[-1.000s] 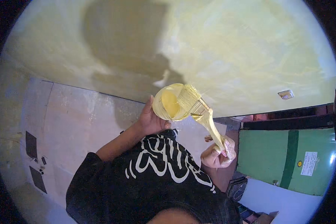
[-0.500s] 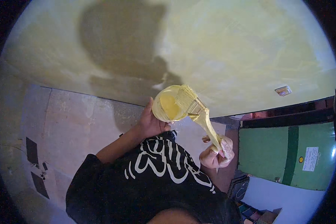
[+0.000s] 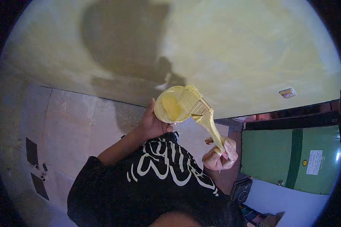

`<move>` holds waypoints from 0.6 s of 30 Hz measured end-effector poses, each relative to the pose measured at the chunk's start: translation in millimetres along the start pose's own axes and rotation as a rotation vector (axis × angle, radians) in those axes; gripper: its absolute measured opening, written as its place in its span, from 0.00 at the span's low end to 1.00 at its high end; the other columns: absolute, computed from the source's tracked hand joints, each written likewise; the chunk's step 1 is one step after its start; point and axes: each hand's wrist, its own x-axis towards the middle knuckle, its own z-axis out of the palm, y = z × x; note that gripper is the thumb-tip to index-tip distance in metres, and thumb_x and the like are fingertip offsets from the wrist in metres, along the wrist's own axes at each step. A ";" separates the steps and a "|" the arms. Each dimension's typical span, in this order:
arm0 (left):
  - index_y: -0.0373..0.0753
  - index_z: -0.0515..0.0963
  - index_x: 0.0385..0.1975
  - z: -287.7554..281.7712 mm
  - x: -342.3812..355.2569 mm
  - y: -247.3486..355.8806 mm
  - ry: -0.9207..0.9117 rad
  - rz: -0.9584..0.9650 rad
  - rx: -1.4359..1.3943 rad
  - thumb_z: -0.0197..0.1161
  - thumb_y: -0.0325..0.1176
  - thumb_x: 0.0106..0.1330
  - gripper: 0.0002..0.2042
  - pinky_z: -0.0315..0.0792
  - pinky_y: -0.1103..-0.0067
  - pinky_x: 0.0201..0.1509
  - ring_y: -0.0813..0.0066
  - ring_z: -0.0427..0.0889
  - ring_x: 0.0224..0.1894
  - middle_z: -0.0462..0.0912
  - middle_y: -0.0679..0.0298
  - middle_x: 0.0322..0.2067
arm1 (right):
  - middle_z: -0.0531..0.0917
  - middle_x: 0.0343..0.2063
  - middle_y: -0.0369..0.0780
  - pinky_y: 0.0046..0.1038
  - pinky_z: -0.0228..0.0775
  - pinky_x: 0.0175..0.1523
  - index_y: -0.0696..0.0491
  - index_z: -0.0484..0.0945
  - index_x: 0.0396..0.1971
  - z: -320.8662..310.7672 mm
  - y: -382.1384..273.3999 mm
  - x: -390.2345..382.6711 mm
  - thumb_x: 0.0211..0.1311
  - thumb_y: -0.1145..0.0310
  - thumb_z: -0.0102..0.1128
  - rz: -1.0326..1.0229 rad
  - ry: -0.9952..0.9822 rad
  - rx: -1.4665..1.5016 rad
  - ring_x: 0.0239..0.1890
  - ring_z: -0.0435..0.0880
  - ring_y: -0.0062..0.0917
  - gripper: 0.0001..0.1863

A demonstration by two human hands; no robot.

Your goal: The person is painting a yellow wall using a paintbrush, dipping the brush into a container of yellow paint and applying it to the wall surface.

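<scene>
My left hand [image 3: 153,123] grips a round cup [image 3: 171,106] of yellow paint, its fingers at the cup's left side and underneath. Pinched in my right hand [image 3: 221,155] is the handle of a wide paintbrush [image 3: 206,121], coated in yellow paint. The brush's bristles lie over the cup's right rim, touching it. Paint marks my right hand's fingers. Both hands are in front of my dark T-shirt with white lettering, below a mottled pale yellow wall [image 3: 242,53] that carries my shadow.
A switch plate [image 3: 287,93] sits on the wall at the right. A green door [image 3: 269,155] stands at the lower right, with dark stacked items [image 3: 241,191] beside it. A pale floor [image 3: 72,125] runs along the wall's foot, with dark rectangular pieces [image 3: 32,151] and small objects at left.
The brush and my right hand have shifted slightly left and up since a second ago, the bristles staying on the cup. My grips look the same.
</scene>
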 end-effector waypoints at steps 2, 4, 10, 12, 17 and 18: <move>0.48 0.65 0.64 3.2 -1.4 -0.3 -0.014 0.011 -0.010 0.48 0.74 0.61 0.41 0.71 0.70 0.36 0.62 0.77 0.40 0.77 0.58 0.50 | 0.78 0.34 0.53 0.29 0.75 0.18 0.58 0.68 0.54 -0.2 0.8 -0.8 0.70 0.62 0.57 0.017 0.005 0.039 0.22 0.79 0.33 0.20; 0.48 0.65 0.65 4.8 -1.8 0.0 0.016 0.027 -0.001 0.48 0.74 0.61 0.41 0.71 0.71 0.36 0.63 0.77 0.41 0.77 0.58 0.50 | 0.78 0.35 0.53 0.29 0.76 0.18 0.58 0.68 0.54 -0.3 1.5 0.0 0.70 0.62 0.57 0.003 -0.003 0.003 0.22 0.79 0.33 0.20; 0.50 0.65 0.65 -0.3 -2.1 0.6 -0.034 0.019 -0.007 0.47 0.74 0.62 0.39 0.70 0.71 0.34 0.63 0.77 0.41 0.77 0.59 0.51 | 0.78 0.35 0.53 0.30 0.76 0.18 0.58 0.69 0.54 4.6 -4.0 3.8 0.70 0.62 0.57 0.000 0.022 -0.012 0.23 0.79 0.33 0.20; 0.50 0.65 0.64 0.3 -1.7 1.2 -0.030 0.018 -0.010 0.47 0.73 0.62 0.39 0.70 0.70 0.34 0.62 0.77 0.41 0.78 0.59 0.51 | 0.78 0.35 0.53 0.30 0.76 0.18 0.58 0.69 0.55 4.8 -5.7 5.1 0.70 0.62 0.58 0.014 0.013 0.014 0.25 0.80 0.33 0.20; 0.51 0.65 0.64 -5.1 -4.3 3.5 -0.017 -0.008 -0.008 0.47 0.74 0.61 0.40 0.71 0.68 0.35 0.61 0.78 0.41 0.78 0.59 0.50 | 0.78 0.34 0.53 0.31 0.77 0.19 0.58 0.68 0.56 8.4 -6.1 3.3 0.69 0.64 0.58 0.034 0.011 0.103 0.25 0.80 0.34 0.21; 0.51 0.65 0.64 -6.0 -4.8 3.9 -0.017 -0.009 0.015 0.47 0.75 0.61 0.40 0.71 0.68 0.35 0.60 0.78 0.41 0.78 0.59 0.50 | 0.78 0.34 0.53 0.31 0.77 0.19 0.59 0.68 0.56 9.5 -6.0 2.7 0.70 0.64 0.57 0.032 0.028 0.108 0.24 0.80 0.34 0.20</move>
